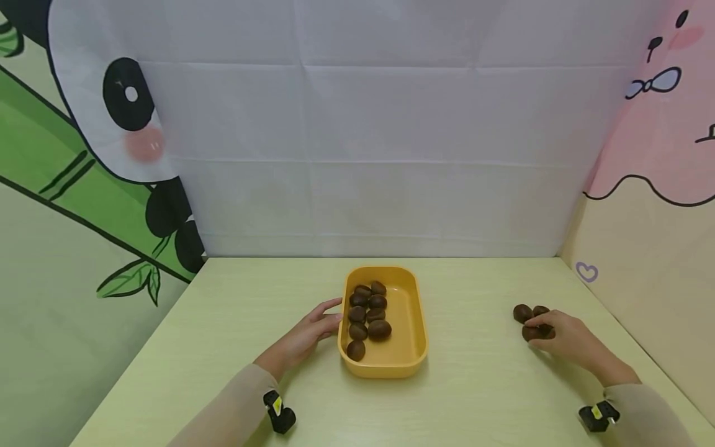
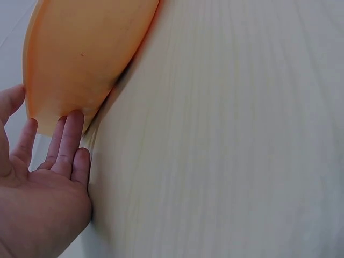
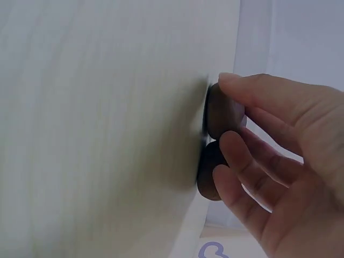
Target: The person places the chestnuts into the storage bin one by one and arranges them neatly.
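Left hand (image 1: pixel 301 338): fingers straight on the side of the yellow tray (image 1: pixel 408 320), not clamped; too hard a push could slide it. Brown nuts (image 1: pixel 380 330) fill its left half, right half is bare. Open table (image 1: pixel 469 347) next, good travel room. Right hand (image 1: pixel 572 338) pinches a nut (image 1: pixel 531 333) at the table; neighbouring nuts (image 1: pixel 522 313) crowd it, so a brushed one could roll. Right wall (image 1: pixel 631 298) near, tight that side.

Over on the table (image 1: pixel 475 397), chestnuts (image 1: pixel 380 330) sit along the left side of the tray (image 1: pixel 406 323), its left wall touching the left hand (image 1: pixel 301 335); well to the right, another chestnut cluster (image 1: pixel 522 313) lies at the right hand (image 1: pixel 572 340).
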{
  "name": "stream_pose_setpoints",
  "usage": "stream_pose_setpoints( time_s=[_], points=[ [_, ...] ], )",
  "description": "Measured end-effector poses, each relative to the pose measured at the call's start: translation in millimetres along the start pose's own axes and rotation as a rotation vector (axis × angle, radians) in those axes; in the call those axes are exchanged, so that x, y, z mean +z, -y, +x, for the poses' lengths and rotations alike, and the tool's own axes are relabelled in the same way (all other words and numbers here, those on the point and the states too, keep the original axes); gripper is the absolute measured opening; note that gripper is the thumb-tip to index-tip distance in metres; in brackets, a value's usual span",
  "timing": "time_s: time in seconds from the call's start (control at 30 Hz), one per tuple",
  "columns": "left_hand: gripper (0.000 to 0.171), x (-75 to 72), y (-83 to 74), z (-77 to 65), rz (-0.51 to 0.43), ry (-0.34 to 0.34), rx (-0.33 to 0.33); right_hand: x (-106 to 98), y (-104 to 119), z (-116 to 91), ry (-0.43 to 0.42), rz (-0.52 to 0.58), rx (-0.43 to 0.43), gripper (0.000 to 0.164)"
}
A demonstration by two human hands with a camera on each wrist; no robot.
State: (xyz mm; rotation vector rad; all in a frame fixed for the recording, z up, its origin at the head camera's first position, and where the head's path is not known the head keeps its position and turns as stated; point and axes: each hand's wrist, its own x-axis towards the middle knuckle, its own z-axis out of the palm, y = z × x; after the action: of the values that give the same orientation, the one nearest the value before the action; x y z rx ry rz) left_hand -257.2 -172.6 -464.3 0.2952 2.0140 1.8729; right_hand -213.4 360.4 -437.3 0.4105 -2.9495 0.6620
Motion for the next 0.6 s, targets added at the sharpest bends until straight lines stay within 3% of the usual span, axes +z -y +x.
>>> stream_pose_setpoints(
  time_s=[0.37, 0.6],
  points=[
    [0.064, 2.2, -2.3, 0.6, 0.006, -0.003, 0.004, 7, 3, -1, 0.009, -0.005, -0.005, 0.034],
    [0.064, 2.7, -2.8, -0.3, 0.009, -0.006, 0.004, 5, 17, 5, 0.015, -0.001, 0.002, 0.042]
  ],
)
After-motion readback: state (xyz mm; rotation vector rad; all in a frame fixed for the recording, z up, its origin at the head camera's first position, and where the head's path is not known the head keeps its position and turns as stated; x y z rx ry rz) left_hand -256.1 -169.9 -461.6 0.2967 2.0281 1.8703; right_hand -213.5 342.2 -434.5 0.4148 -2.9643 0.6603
